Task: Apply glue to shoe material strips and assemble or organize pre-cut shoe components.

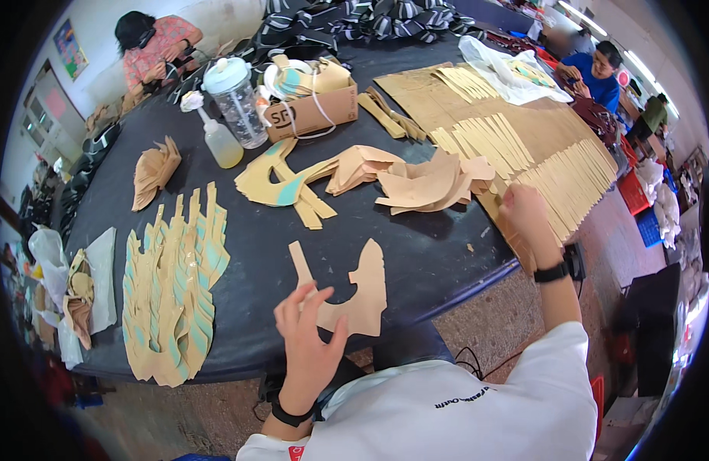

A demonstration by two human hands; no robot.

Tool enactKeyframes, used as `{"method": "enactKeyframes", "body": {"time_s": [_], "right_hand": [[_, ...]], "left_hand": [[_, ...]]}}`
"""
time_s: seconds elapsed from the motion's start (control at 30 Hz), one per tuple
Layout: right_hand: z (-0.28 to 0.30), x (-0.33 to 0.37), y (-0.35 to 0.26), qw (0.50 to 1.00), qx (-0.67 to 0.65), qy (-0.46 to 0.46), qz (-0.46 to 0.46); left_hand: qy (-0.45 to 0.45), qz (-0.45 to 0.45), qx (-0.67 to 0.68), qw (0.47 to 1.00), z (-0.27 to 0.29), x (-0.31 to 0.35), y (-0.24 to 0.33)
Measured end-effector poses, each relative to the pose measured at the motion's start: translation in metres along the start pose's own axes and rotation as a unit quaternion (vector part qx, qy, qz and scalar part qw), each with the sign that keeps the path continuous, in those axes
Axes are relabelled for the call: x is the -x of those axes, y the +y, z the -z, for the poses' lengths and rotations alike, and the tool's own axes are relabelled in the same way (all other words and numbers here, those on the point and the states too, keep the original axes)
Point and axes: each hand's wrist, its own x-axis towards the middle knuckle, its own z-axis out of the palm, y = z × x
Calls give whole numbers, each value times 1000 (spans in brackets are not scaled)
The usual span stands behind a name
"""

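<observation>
A tan U-shaped cut piece lies flat near the table's front edge. My left hand is over its left part, fingers apart, the fingertips at the narrow left arm of the piece. Off to the right, my right hand is closed at the near edge of a cardboard sheet carrying rows of narrow yellowish strips. Whatever its fingers hold, if anything, is hidden. Between the hands and the back of the table sit a stack of plain tan pieces and some pieces with pale green patches.
Overlapping green-patched pieces lie at left, near a folded tan bundle. Further back stand a squeeze bottle, a lidded clear jug and a cardboard box. Black-and-white goods are heaped behind. Two people work across the table.
</observation>
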Motion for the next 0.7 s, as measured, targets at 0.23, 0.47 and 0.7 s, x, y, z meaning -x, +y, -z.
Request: {"method": "enactKeyframes", "body": {"time_s": [0.23,0.47,0.7], "right_hand": [[15,69,-134,691,-661,-293,-1],[-9,86,-189,664,-629,-397,78],[-39,77,-178,853,-354,-71,376]], "left_hand": [[-130,176,399,890,-24,-5,0],[-40,209,411,887,-15,-19,-8],[-283,156,184,928,-6,-72,-42]]}}
